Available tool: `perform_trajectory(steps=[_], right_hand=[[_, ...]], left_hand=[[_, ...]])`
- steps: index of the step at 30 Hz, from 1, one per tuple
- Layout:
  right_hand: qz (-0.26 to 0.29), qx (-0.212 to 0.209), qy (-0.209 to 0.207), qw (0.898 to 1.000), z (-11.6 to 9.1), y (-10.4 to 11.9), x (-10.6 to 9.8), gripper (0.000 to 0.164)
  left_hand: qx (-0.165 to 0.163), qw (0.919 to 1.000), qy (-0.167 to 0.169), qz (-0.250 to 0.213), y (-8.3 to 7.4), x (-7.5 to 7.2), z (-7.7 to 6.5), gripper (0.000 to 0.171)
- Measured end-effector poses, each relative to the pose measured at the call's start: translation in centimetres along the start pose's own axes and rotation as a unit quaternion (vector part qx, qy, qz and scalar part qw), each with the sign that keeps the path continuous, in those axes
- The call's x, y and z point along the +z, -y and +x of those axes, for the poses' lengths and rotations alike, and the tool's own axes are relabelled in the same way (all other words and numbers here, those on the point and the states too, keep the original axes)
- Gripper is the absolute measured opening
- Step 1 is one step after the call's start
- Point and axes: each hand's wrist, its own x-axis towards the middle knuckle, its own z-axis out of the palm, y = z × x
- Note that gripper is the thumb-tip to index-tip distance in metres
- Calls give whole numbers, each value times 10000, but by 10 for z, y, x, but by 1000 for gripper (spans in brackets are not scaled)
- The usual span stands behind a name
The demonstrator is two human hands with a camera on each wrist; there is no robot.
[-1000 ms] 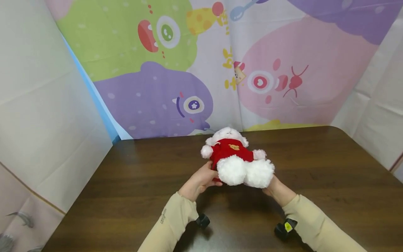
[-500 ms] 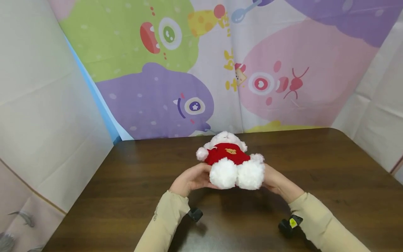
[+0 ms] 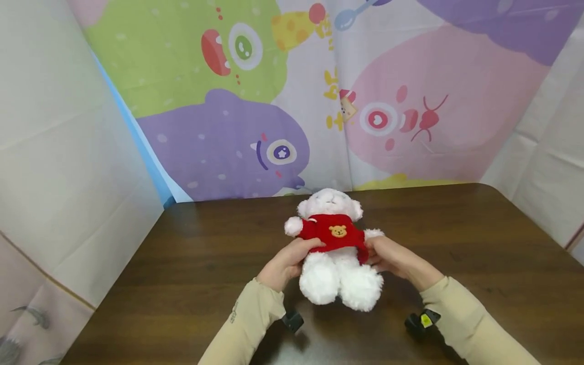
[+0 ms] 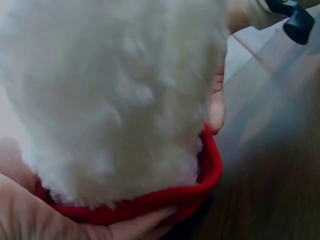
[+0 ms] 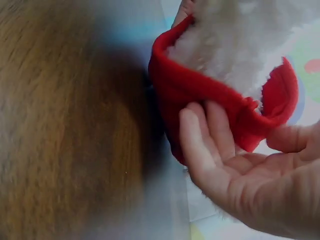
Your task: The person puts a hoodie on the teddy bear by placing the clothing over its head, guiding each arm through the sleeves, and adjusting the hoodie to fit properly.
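Observation:
A fluffy white plush bear (image 3: pixel 339 257) in a red sweater (image 3: pixel 326 228) with a bear-face patch is held face up, its legs toward me. My left hand (image 3: pixel 285 263) grips its side at the sweater's lower edge, thumb across the front and fingers underneath. On the other side my right hand (image 3: pixel 401 257) grips the sweater's hem. White fur (image 4: pixel 120 100) fills most of the left wrist view, with the red hem (image 4: pixel 150 200) over my left fingers (image 4: pixel 135 227). In the right wrist view, the right thumb (image 5: pixel 287 139) is at the hem and the fingers lie behind the cloth.
The brown wooden table (image 3: pixel 182 284) spreads under the bear. A cartoon-print cloth (image 3: pixel 219 142) hangs along its far edge, and pale cloth panels (image 3: pixel 68 126) stand at both sides. Black wrist cameras (image 3: pixel 293 321) hang beneath both sleeves.
The bear's legs have swung down toward me, so more of its front and sweater shows. Both hands have shifted from beneath and beside the legs up to the sweater's lower edge.

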Motion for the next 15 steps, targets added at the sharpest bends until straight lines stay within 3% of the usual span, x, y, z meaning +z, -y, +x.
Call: perform_trajectory(steps=[4, 8, 11, 15], right_hand=[[-244, 84, -94, 9996, -2, 1, 3, 58], [-484, -155, -339, 9981, 1, -2, 6, 57], [-500, -283, -435, 9974, 1, -1, 4, 53], [-674, -322, -353, 9966, -1, 3, 0, 52]], left_hand=[[181, 9990, 400, -101, -19, 16, -35, 27], [-258, 9985, 395, -266, -22, 21, -36, 31], [-533, 9975, 121, -438, -23, 17, -32, 38], [-323, 9955, -720, -520, -24, 11, -29, 40]])
